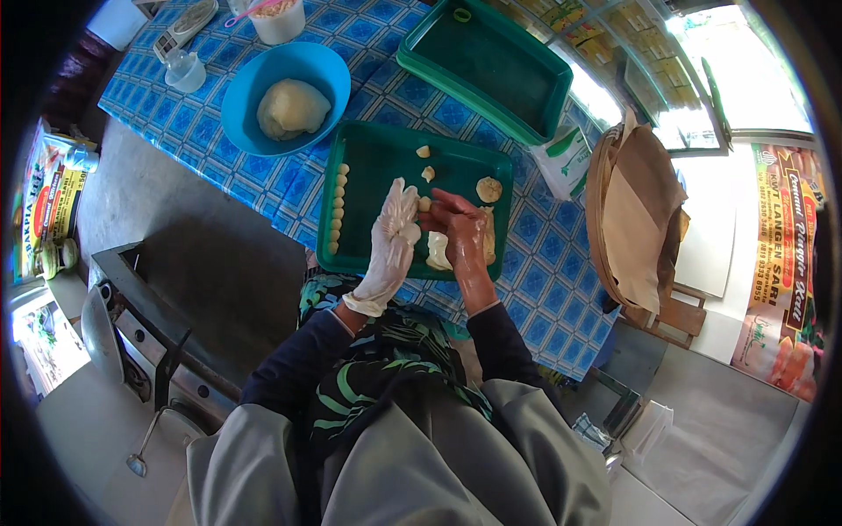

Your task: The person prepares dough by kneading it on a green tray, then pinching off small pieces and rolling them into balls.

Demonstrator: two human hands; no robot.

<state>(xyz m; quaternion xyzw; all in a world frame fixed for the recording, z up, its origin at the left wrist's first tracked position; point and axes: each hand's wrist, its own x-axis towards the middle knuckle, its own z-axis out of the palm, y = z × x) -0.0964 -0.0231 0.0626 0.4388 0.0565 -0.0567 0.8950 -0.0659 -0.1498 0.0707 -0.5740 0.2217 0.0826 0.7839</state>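
Observation:
Over a green tray [412,140], my left hand [393,241], in a thin white glove, has its fingers stretched out and held together. Beside it, the bare, shiny right hand [465,232] curls its fingers toward a small dough ball [424,203] at their tips, close to the glove. A row of pale dough balls [338,202] lines the tray's left side. Two small dough pieces [424,152] lie beyond my hands. At the right sit a round, flattish lump [488,188] and a longer pale piece [488,230], partly behind the right hand. A white dough lump [438,252] lies between my wrists.
A blue bowl [235,110] holds a big dough mass [294,109]. Further back stand a white tub [279,24], a clear cup [185,72] and a scale [182,26]. Stacked green trays [487,66], a plastic packet [563,162] and a paper-lined woven tray [631,215] are right. A stove [158,342] stands left.

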